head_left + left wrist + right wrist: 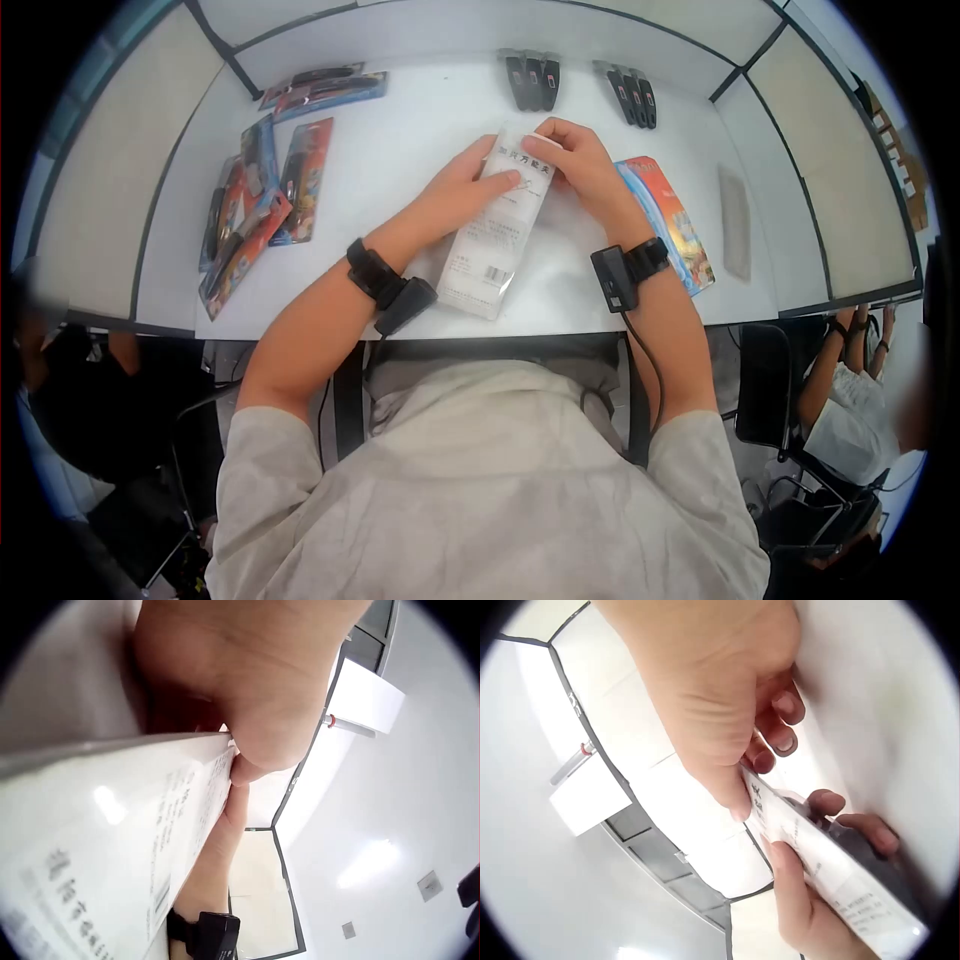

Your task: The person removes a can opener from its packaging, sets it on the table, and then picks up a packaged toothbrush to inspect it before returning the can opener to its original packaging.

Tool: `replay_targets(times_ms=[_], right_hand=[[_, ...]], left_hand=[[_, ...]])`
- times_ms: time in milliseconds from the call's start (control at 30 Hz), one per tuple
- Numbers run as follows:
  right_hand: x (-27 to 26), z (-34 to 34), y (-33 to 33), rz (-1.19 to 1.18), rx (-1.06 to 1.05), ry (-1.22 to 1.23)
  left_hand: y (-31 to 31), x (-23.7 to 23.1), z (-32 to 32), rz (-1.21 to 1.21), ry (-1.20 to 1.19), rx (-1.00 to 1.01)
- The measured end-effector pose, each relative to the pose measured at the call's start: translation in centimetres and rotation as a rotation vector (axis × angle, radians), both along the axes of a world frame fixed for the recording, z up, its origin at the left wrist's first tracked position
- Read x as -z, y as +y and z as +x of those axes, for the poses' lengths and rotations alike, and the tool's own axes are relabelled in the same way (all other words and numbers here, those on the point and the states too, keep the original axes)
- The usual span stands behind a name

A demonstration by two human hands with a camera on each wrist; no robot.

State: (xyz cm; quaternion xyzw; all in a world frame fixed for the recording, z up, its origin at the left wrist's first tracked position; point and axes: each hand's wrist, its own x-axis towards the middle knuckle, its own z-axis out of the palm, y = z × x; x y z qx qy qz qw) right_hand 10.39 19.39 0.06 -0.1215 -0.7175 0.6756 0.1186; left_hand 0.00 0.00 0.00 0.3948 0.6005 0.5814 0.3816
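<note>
A long white printed package (487,245) in clear plastic slants over the table in front of me, its text and barcode side facing up. My left hand (470,190) grips its left edge, thumb lying across the printed face and fingers behind. At the far end, my right hand (580,165) pinches the package's top edge, with the thumb on the front. In the right wrist view, a dark item (859,847) shows behind the card, along its underside. The right hand's other fingers are curled past the top end.
Several red-and-blue carded packs (305,180) with dark-handled items lie at the left. Black items in clear sleeves (532,80) stand in two groups at the back. Right of my hands are an orange-and-blue card pack (668,220) and a greyish strip (735,222). Low walls (440,30) enclose the table.
</note>
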Motion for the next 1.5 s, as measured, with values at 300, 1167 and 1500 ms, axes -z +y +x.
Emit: replay_targets(times_ms=[300,1167,1500], right_hand=[[0.0,0.0,0.0,0.024,0.014,0.008],[1.5,-0.4,1.0,0.087,0.053,0.049],[1.4,-0.7,1.3,-0.004,0.029,0.014]], left_hand=[[0.0,-0.6,0.1,-0.048,-0.011,0.020],[0.0,0.4,-0.9,-0.012,0.031,0.046],[0.1,-0.8,-0.5,-0.031,-0.038,0.080]])
